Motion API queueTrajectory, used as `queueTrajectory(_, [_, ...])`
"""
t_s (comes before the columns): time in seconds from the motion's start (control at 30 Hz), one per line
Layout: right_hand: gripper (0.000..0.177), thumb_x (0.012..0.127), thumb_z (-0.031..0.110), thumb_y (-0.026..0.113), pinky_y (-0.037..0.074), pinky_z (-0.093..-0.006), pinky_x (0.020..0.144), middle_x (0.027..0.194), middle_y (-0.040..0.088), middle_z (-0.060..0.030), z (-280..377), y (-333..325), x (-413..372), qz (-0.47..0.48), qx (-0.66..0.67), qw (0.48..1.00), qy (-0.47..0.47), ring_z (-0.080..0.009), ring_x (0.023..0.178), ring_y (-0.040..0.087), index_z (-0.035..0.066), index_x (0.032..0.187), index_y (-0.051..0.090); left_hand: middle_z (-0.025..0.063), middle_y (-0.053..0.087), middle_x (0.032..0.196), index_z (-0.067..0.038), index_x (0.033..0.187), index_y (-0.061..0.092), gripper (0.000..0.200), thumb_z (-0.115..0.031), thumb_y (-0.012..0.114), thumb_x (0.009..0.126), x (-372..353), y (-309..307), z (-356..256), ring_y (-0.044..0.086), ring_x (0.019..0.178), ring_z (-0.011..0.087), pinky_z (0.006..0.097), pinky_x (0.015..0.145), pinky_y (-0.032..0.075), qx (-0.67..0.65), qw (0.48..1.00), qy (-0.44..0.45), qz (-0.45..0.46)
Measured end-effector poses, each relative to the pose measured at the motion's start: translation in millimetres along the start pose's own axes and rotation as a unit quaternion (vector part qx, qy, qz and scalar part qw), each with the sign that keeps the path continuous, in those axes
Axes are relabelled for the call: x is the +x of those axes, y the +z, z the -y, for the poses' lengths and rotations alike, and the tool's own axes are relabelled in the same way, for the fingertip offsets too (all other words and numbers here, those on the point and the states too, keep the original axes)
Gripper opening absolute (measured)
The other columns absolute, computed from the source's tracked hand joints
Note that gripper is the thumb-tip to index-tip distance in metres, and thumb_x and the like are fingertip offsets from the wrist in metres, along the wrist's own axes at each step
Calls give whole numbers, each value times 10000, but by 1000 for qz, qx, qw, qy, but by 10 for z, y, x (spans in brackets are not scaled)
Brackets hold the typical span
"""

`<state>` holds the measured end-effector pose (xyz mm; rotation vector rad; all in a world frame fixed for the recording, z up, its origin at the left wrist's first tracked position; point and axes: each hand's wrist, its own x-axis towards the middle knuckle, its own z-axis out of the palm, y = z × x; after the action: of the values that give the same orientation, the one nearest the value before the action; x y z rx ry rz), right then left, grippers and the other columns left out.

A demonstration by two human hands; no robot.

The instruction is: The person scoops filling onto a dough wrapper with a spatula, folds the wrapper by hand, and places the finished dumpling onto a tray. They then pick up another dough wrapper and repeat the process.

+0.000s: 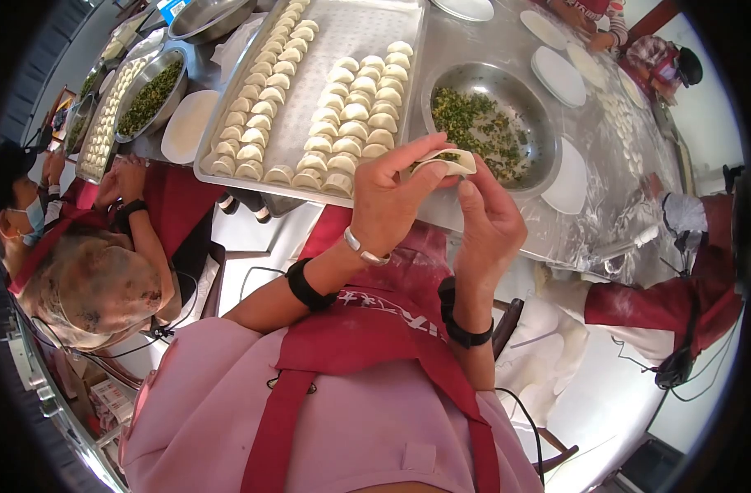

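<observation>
Between both hands is a folded dough wrapper (456, 163) with green filling showing at its opening. My left hand (392, 193) pinches its left side with thumb and fingers. The fingers of my right hand (490, 226) are at its right end, the thumb raised below it. Just beyond the hands stands a metal bowl (548, 135) holding chopped green and yellow filling (474, 115). To the left, a metal tray (310, 195) carries rows of folded dumplings (355, 111).
Stacked white wrappers (558, 76) and a loose wrapper (567, 177) lie right of the bowl on the floury metal table (519, 234). Co-workers sit at left, right and far right. Another filling bowl (181, 94) and a white lid-like piece (190, 127) are at left.
</observation>
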<state>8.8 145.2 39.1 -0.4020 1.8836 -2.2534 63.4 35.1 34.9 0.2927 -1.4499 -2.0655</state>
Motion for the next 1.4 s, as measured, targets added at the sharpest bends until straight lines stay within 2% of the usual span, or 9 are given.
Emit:
queueTrajectory(0.2, [267, 847, -7, 706, 497, -329, 942, 1201, 670, -174, -102, 36, -1, -25, -71, 993, -93, -224, 1084, 647, -49, 1110, 689, 170, 673, 1137, 93, 1246, 589, 319, -21, 588, 948, -37, 29, 46, 665, 1002, 187, 300, 876, 579, 2, 1000, 1, -10])
queueTrajectory(0.3, [219, 826, -1, 726, 502, -347, 932, 1159, 688, -174, -118, 44, -3, -40, -130, 978, -158, -245, 1075, 655, -34, 1042, 707, 161, 675, 1138, 83, 1249, 592, 314, -29, 585, 955, -55, 18, -42, 666, 996, 177, 299, 867, 581, 80, 997, 3, 9])
queueTrajectory(0.6, [177, 830, -24, 698, 496, -374, 950, 1130, 694, -187, -114, 0, 53, 9, -163, 947, -276, -303, 1127, 638, -30, 1007, 701, 154, 661, 1163, 73, 1235, 606, 299, -38, 593, 958, -128, 9, 85, 660, 1005, 175, 303, 871, 582, 15, 1000, 22, 13])
queueTrajectory(0.7, [201, 836, -18, 693, 478, -384, 981, 1178, 677, -187, -119, -85, 66, 40, -208, 944, -251, -299, 1186, 605, -28, 1037, 700, 157, 650, 1178, 71, 1238, 604, 299, -31, 590, 957, -120, -40, 117, 654, 1022, 176, 309, 883, 581, 5, 1000, 23, 18])
queueTrajectory(0.8, [217, 838, -10, 695, 455, -390, 1015, 1230, 656, -178, -34, -46, 31, 30, -89, 991, -94, -284, 1221, 580, -28, 1054, 700, 151, 655, 1163, 62, 1248, 602, 304, -20, 586, 955, -119, -83, 108, 654, 1021, 173, 307, 893, 577, 97, 993, 57, 28])
queueTrajectory(0.9, [209, 834, -3, 705, 446, -382, 1028, 1255, 643, -168, -25, -18, 12, 29, -29, 998, -41, -270, 1227, 575, -29, 1042, 701, 135, 663, 1145, 51, 1243, 610, 301, -14, 590, 950, -128, -46, 116, 657, 1008, 166, 290, 878, 576, 66, 997, 44, 23])
queueTrajectory(1.0, [183, 832, -10, 706, 454, -377, 1018, 1227, 656, -172, -43, 7, 1, 28, -65, 994, -86, -278, 1211, 587, -22, 1015, 705, 123, 668, 1134, 52, 1212, 631, 277, -3, 595, 943, -156, -11, -6, 661, 992, 162, 275, 861, 574, 46, 999, -5, -1])
queueTrajectory(1.3, [144, 806, -30, 714, 474, -379, 992, 1145, 692, -171, -111, -43, 70, 57, -111, 962, -243, -298, 1186, 608, -14, 948, 705, 122, 673, 1138, 37, 1174, 661, 252, -6, 616, 929, -153, -51, -12, 657, 992, 145, 257, 849, 569, 89, 995, 16, 50])
queueTrajectory(1.4, [166, 800, -24, 723, 472, -381, 998, 1174, 683, -165, -162, -124, 86, 71, -134, 966, -210, -299, 1202, 598, -17, 965, 702, 125, 674, 1136, 40, 1189, 651, 262, -16, 604, 938, -133, -110, 14, 654, 1003, 149, 262, 859, 565, 89, 994, -15, 64])
